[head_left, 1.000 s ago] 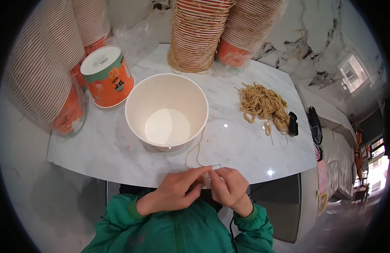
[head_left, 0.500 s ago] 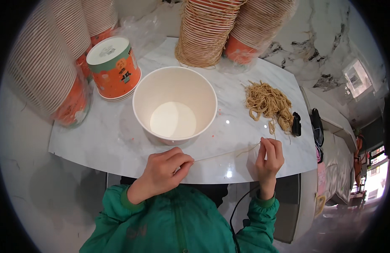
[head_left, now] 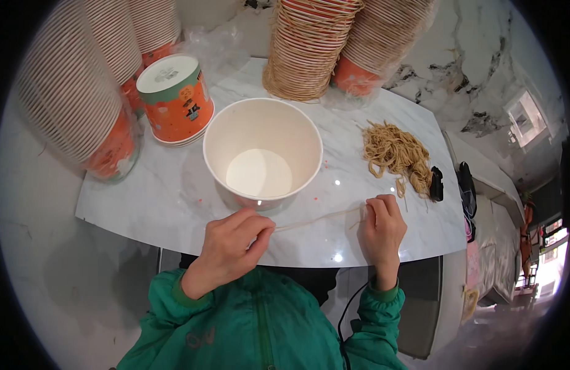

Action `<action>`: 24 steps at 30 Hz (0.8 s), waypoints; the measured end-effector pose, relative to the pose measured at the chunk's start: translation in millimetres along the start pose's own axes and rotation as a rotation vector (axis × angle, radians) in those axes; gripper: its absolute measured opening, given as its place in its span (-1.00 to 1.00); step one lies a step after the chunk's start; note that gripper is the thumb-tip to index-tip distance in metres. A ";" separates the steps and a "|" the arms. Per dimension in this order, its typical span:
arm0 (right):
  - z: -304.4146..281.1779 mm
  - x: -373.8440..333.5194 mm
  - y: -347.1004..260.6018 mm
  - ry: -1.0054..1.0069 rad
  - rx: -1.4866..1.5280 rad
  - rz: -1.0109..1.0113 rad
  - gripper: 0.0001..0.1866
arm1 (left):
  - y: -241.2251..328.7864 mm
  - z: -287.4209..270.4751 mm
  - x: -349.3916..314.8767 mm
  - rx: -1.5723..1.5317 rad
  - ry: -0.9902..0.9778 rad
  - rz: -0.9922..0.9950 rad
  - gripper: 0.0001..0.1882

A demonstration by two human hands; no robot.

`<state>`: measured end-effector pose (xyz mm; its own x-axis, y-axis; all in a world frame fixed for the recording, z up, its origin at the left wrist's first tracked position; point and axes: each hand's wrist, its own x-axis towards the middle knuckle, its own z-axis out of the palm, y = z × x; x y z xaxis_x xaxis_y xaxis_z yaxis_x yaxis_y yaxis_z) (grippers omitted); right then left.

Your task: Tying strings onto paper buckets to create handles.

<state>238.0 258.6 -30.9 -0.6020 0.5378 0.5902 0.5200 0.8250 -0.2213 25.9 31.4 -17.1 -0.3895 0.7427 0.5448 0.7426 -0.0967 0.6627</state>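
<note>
A thin tan string [head_left: 322,217] stretches between my two hands above the table's front part. My left hand [head_left: 232,245], near the front of the white paper bucket [head_left: 263,126], pinches one end. With thumb and fingers together, my right hand [head_left: 384,229] grips the other end, and a short tail of string hangs beside it. The bucket stands upright and its inside is bare. Beyond my right hand lies a loose heap of tan string [head_left: 393,148], next to a small black object [head_left: 437,184] whose kind I cannot make out.
An upside-down orange and green bucket [head_left: 177,111] sits left of the white one. Tall nested bucket stacks [head_left: 69,86] in clear plastic rise at the far left. At the back stand a string-wrapped stack [head_left: 306,49] and another in plastic [head_left: 384,43]. The marble-patterned table [head_left: 143,203] has a curved front edge.
My right hand has moved left and slightly up, and my left hand slightly left and up. The string stays held between them. The whole view has shifted a little.
</note>
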 end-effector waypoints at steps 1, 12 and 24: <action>-0.6 3.5 -6.6 -0.035 -0.014 0.016 -0.63 | 3.4 1.2 1.7 0.010 0.014 0.034 -0.85; -14.4 -22.1 -121.8 -0.295 1.156 0.083 -0.69 | 24.0 2.0 6.8 0.117 -0.018 0.388 -0.70; -1.8 -25.1 -116.1 -0.366 1.585 0.452 -0.89 | 21.1 -23.8 20.1 0.398 -0.031 0.595 -0.62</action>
<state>193.8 149.0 -18.6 -0.8028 0.5844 0.1188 -0.2627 -0.1677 -0.9502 20.7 28.5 20.1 0.1545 0.6581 0.7369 0.9691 -0.2460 0.0166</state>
